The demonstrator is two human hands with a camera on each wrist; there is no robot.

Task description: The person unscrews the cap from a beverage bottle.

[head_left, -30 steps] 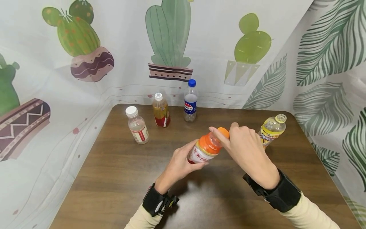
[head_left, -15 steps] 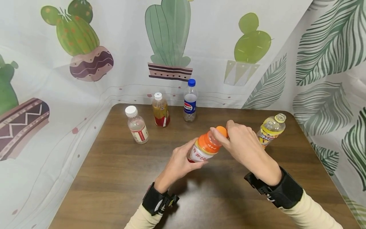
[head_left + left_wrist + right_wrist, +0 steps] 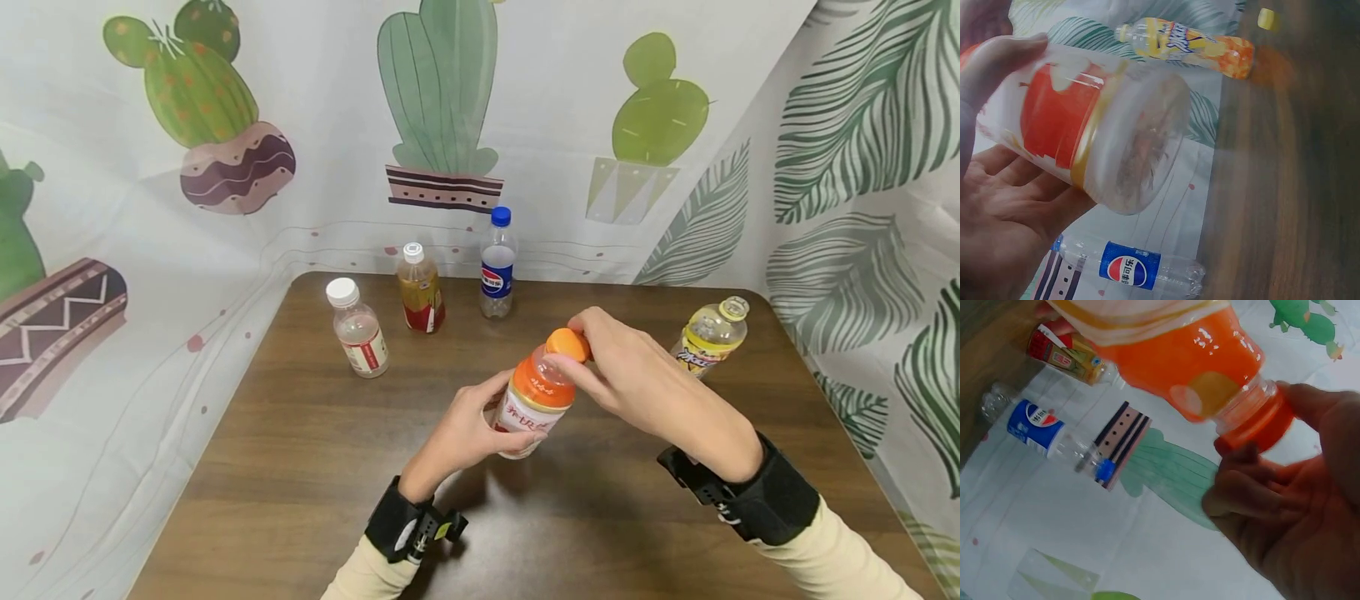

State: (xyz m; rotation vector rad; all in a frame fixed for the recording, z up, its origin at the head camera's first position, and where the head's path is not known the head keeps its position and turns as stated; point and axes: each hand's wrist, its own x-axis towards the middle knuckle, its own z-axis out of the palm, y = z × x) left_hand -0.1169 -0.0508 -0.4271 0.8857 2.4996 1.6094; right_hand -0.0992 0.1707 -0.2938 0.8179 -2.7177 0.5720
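My left hand (image 3: pixel 461 425) grips the body of a plastic bottle (image 3: pixel 534 396) with an orange and white label. It holds the bottle tilted above the table, top leaning right; the clear base (image 3: pixel 1141 144) faces the left wrist camera. At the top, my right hand (image 3: pixel 637 371) pinches the orange cap (image 3: pixel 567 343) between thumb and fingers. The cap (image 3: pixel 1260 425) sits at the mouth of the clear neck in the right wrist view; whether it is loose I cannot tell. Fingers behind the bottle are partly hidden in the head view.
A white-capped bottle (image 3: pixel 360 329), a red and yellow labelled bottle (image 3: pixel 422 292) and a blue-capped Pepsi bottle (image 3: pixel 497 267) stand along the back. To the right stands an uncapped yellow-labelled bottle (image 3: pixel 708 333). A yellow cap (image 3: pixel 1266 19) lies on the wooden table (image 3: pixel 300 500).
The held bottle has shifted slightly left and down and stands more upright. My right hand has moved left with the orange cap and turned a little.
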